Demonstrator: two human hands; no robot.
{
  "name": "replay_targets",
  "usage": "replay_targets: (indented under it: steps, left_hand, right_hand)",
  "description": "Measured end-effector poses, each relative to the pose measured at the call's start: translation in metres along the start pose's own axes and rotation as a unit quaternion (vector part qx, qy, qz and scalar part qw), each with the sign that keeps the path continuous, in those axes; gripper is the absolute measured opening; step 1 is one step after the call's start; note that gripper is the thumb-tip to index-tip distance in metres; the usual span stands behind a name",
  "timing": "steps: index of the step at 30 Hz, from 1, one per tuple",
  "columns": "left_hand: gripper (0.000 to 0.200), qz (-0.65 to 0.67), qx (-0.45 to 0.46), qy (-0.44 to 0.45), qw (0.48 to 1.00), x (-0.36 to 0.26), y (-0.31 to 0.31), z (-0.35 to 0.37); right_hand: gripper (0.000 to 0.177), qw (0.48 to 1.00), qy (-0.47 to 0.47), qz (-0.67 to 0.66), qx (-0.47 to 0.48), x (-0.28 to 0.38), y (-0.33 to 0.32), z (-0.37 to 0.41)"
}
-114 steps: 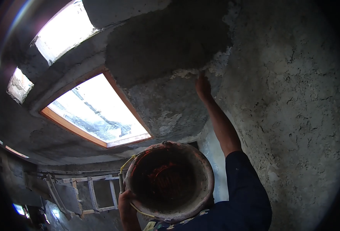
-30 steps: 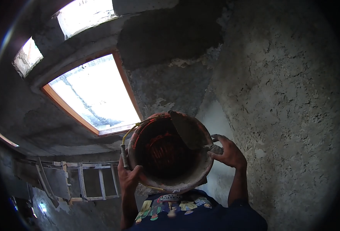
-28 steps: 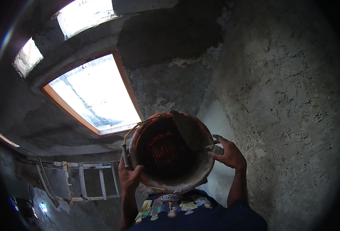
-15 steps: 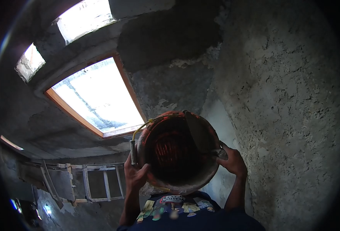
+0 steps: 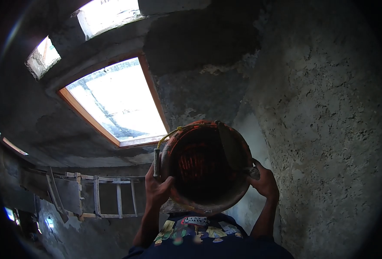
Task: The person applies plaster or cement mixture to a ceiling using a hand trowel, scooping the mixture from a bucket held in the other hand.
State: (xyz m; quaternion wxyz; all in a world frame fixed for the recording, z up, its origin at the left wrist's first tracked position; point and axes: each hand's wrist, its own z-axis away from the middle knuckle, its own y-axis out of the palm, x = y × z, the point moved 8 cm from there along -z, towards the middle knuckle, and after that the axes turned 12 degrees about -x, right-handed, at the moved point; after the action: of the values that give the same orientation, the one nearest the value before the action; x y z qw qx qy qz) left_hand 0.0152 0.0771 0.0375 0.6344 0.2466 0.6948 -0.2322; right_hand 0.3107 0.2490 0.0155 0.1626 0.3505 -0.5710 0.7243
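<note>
A round orange-red bucket (image 5: 186,202), crusted with grey, is held in front of my chest with its dark opening facing the camera. My left hand (image 5: 158,187) grips its left rim, thumb over the edge. At the right rim, my right hand (image 5: 263,181) is closed on the bucket, beside the grey handle end of a trowel (image 5: 230,149) whose flat blade lies inside the opening. A yellow cord (image 5: 163,140) with a pale grip (image 5: 157,163) hangs from the upper left rim, near my left hand. The bucket's deep inside is mostly too dark to make out.
A bright window (image 5: 117,101) with a wooden frame is at upper left, below two smaller openings. A wooden ladder (image 5: 97,196) shows at lower left. A rough plastered wall (image 5: 325,129) fills the right side.
The bucket has shifted slightly right and up in view, with both hands still on it. The window and ladder also appear a little further right and higher.
</note>
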Motion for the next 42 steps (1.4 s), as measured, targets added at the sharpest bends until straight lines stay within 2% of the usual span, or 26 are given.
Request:
replay_targets:
  steps: [4, 6, 9, 16, 18, 21, 27, 32, 34, 37, 40, 42]
  left_hand:
    - [0.058, 0.004, -0.007, 0.008, 1.000, 0.002, -0.002, -0.003]
    - [0.059, 0.002, -0.008, 0.008, 1.000, 0.008, -0.005, -0.005]
    - [0.059, 0.004, -0.012, -0.006, 1.000, 0.009, -0.006, -0.007]
    - [0.060, -0.012, -0.023, -0.017, 1.000, 0.013, -0.015, -0.010]
    - [0.059, -0.012, -0.022, -0.015, 1.000, 0.015, -0.017, -0.011]
    - [0.060, 0.006, -0.015, -0.021, 1.000, 0.018, -0.017, -0.011]
    - [0.061, 0.025, -0.011, -0.022, 0.999, 0.029, -0.022, -0.019]
    - [0.063, 0.009, -0.001, -0.037, 0.999, 0.034, -0.026, -0.023]
    - [0.064, 0.035, 0.004, -0.075, 0.997, 0.041, -0.025, -0.025]
    - [0.065, 0.076, -0.004, -0.074, 0.994, 0.055, -0.028, -0.031]
    - [0.064, 0.078, -0.025, -0.120, 0.989, 0.074, -0.035, -0.035]
    - [0.062, 0.051, -0.012, -0.115, 0.992, 0.075, -0.036, -0.039]
  right_hand:
    - [0.066, 1.000, -0.008, 0.007, 0.000, 0.002, 0.002, -0.004]
    - [0.062, 0.997, -0.075, 0.017, -0.031, 0.005, 0.002, -0.007]
    - [0.063, 0.999, -0.035, -0.012, -0.012, 0.008, 0.003, -0.007]
    - [0.062, 0.999, -0.035, -0.021, -0.007, 0.018, 0.005, -0.005]
    - [0.062, 0.998, -0.060, -0.022, -0.017, 0.021, 0.005, -0.005]
    - [0.063, 0.999, -0.033, -0.020, -0.009, 0.021, 0.006, -0.004]
    - [0.067, 0.995, -0.060, -0.059, -0.050, 0.011, 0.013, -0.001]
    - [0.065, 0.997, -0.034, -0.027, -0.070, 0.022, 0.010, 0.006]
    - [0.066, 0.997, -0.014, -0.011, -0.071, 0.024, 0.011, 0.006]
    - [0.066, 0.995, -0.018, -0.010, -0.097, 0.027, 0.012, 0.006]
    - [0.067, 0.993, -0.007, -0.021, -0.117, 0.027, 0.016, 0.004]
    - [0.069, 0.994, -0.022, -0.020, -0.102, 0.031, 0.020, 0.004]
